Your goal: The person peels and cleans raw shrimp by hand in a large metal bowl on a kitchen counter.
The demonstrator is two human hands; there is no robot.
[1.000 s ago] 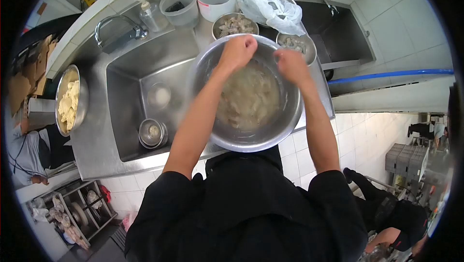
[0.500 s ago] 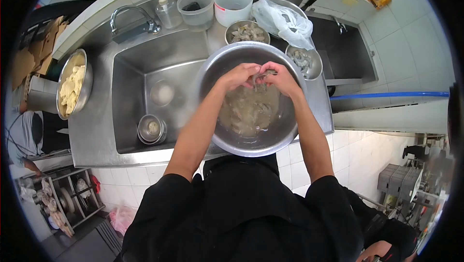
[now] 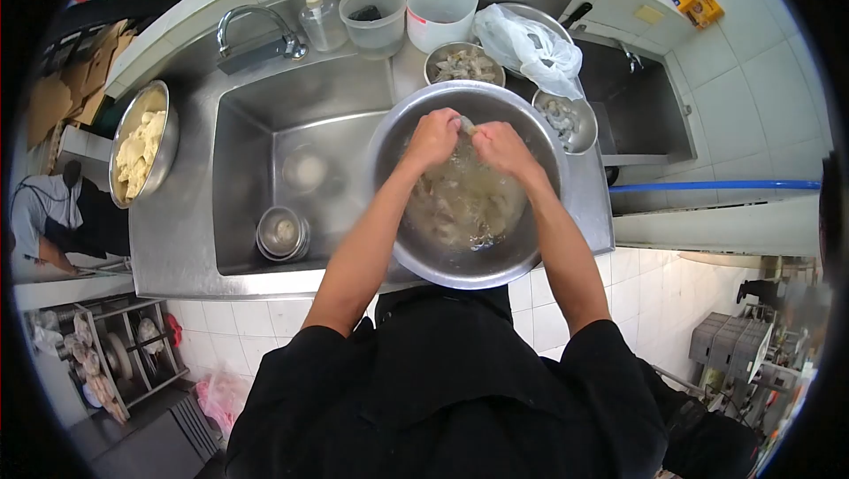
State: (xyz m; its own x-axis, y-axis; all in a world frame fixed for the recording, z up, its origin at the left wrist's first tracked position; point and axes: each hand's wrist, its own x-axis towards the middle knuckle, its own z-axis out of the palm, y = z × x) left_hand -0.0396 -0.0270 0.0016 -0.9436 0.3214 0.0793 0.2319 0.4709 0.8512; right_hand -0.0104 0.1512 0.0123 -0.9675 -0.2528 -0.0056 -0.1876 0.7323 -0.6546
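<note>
A large metal bowl (image 3: 409, 245) of cloudy water with shrimp (image 3: 451, 209) in it stands at the counter's front edge. Over its far half, my left hand (image 3: 435, 137) and my right hand (image 3: 502, 146) are closed on one small shrimp (image 3: 466, 125) stretched between their fingertips. Behind the bowl sits a small metal bowl (image 3: 428, 72) of shrimp pieces (image 3: 466, 65). To the right of the large bowl, another small bowl (image 3: 584, 136) holds greyish peeled shrimp (image 3: 560, 116).
A sink (image 3: 336, 94) with stacked small bowls (image 3: 282, 233) lies left, under a faucet (image 3: 256, 12). Farther left is a bowl of yellow dough (image 3: 140, 153). Plastic tubs (image 3: 442, 17) and a plastic bag (image 3: 535, 50) line the back. A person (image 3: 53, 218) is at far left.
My hands came together over the bowl from apart, and now pinch a shrimp between them. The camera view has shifted, so the counter appears farther right.
</note>
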